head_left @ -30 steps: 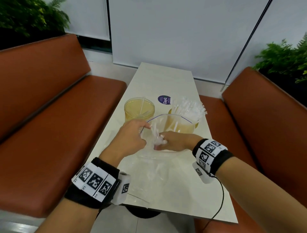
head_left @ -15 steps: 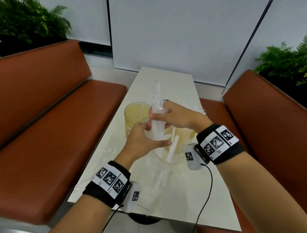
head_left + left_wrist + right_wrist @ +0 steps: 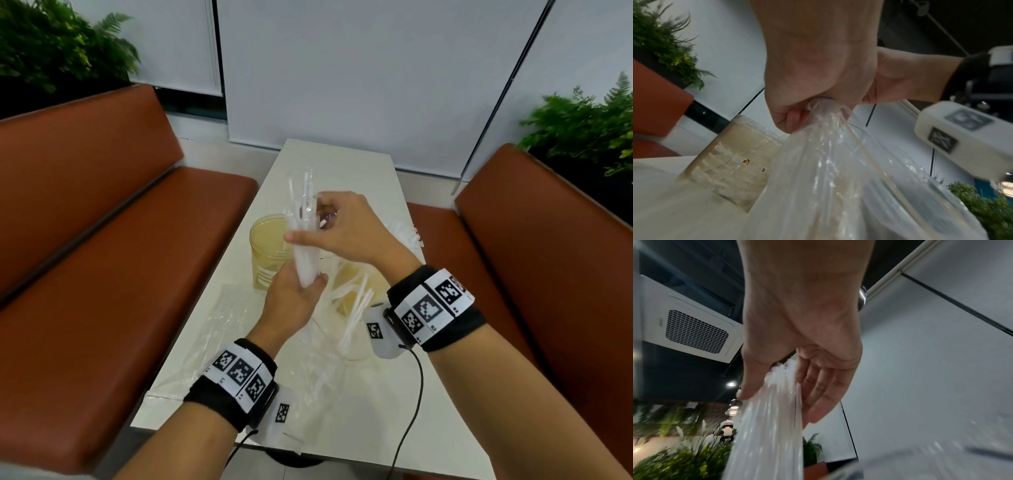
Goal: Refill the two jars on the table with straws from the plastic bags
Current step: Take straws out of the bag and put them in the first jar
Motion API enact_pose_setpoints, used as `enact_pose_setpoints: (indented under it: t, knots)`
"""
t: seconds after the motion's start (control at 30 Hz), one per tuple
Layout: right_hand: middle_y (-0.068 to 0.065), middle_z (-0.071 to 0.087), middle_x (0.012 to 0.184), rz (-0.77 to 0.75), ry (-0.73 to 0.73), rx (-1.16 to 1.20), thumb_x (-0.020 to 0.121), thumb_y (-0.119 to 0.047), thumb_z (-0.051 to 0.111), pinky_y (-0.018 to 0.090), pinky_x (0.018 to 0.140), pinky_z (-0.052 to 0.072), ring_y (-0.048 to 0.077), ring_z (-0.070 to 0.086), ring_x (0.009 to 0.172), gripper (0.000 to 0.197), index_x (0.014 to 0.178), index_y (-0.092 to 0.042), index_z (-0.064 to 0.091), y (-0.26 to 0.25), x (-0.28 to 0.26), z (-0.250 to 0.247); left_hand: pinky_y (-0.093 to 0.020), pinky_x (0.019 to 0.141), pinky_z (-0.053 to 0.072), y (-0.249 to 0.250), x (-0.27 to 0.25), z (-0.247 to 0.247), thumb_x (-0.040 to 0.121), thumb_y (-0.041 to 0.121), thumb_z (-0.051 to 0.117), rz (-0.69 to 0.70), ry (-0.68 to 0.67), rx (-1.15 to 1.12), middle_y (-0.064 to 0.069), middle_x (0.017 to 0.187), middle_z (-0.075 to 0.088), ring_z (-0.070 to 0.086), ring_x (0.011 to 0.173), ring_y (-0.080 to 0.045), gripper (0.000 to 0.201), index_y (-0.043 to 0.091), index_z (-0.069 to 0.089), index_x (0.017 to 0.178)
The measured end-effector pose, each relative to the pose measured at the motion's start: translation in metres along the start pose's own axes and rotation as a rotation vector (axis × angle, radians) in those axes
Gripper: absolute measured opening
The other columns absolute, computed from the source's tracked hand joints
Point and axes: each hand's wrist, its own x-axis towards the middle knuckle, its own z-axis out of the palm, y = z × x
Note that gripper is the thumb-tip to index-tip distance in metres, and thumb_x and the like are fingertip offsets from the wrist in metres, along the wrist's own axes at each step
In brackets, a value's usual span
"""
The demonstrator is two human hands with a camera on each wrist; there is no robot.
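I hold the bundle of straws [image 3: 306,240] nearly upright, my left hand [image 3: 294,301] gripping its foot and my right hand [image 3: 346,229] pinching midway, just above and right of the near-empty jar [image 3: 269,253].

Seen from above: a bundle of clear straws [image 3: 305,233] held nearly upright over a white table [image 3: 346,164], gripped at its lower end by the left hand [image 3: 294,301] and pinched higher up by the right hand [image 3: 346,229]. Just beyond the bundle, a yellowish jar [image 3: 265,251] standing on the table, left of centre. Under the right wrist, a clear plastic bag [image 3: 352,322] with loose straws inside, lying near a second jar [image 3: 349,291] mostly hidden behind it. Nearer and left, another flat plastic bag [image 3: 212,329]. On both sides, brown benches [image 3: 102,257]; ferns [image 3: 582,126] in the far corners.
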Motion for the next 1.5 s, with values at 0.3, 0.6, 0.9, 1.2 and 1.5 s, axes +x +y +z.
enact_pose_setpoints:
  t: [0.3,0.6,0.9,1.2,1.5]
  knots:
    - [-0.004,0.076,0.100,-0.223,0.010,-0.377,0.101,-0.048,0.048,0.035,0.086,0.055,0.016,0.069,0.092,0.040,0.098,-0.020,0.076,-0.025,0.036,0.011,-0.035,0.072,0.052,-0.004,0.008,0.007,0.092,0.033,0.067,0.034,-0.019,0.018,-0.002,0.091,0.064,0.063,0.084,-0.021,0.024,0.013,0.061,0.105]
    - [-0.004,0.060,0.122,0.029,0.176,0.183,0.079,-0.047,0.080,0.031,0.089,0.057,0.011,0.063,0.106,0.068,0.137,-0.029,0.049,0.001,0.015,0.042,-0.029,0.089,0.054,-0.002,0.009,0.004,0.097,0.029,0.064,0.041,0.010,-0.131,0.004,0.112,0.072,0.067,0.103,-0.008,0.025,0.020,0.062,0.121]
    - [0.002,0.064,0.059,0.257,0.071,0.478,0.097,-0.026,0.066,0.045,0.075,0.063,0.022,0.070,0.058,0.015,0.087,-0.015,0.063,0.002,0.000,0.060,-0.014,0.070,0.056,0.001,0.009,-0.001,0.088,0.009,0.073,0.017,-0.061,-0.175,0.006,0.101,0.070,0.069,0.088,0.000,0.037,0.016,0.056,0.120]
    - [-0.005,0.051,0.056,-0.050,0.456,0.642,0.101,-0.025,0.061,0.030,0.049,0.046,0.014,0.049,0.046,0.019,0.090,-0.010,0.058,-0.047,0.051,-0.052,-0.017,0.071,0.043,-0.001,0.009,-0.010,0.065,0.032,0.093,0.007,-0.054,0.008,0.010,0.098,0.060,0.050,0.073,-0.003,0.047,0.023,0.072,0.106]
    - [-0.002,0.054,0.067,0.024,0.692,0.444,0.096,-0.024,0.062,0.031,0.052,0.046,0.010,0.050,0.049,0.013,0.090,-0.016,0.054,0.045,0.067,-0.080,-0.005,0.064,0.040,-0.004,0.005,-0.025,0.079,0.021,0.084,0.024,-0.036,0.020,0.007,0.104,0.063,0.048,0.062,0.019,0.034,0.015,0.071,0.110]
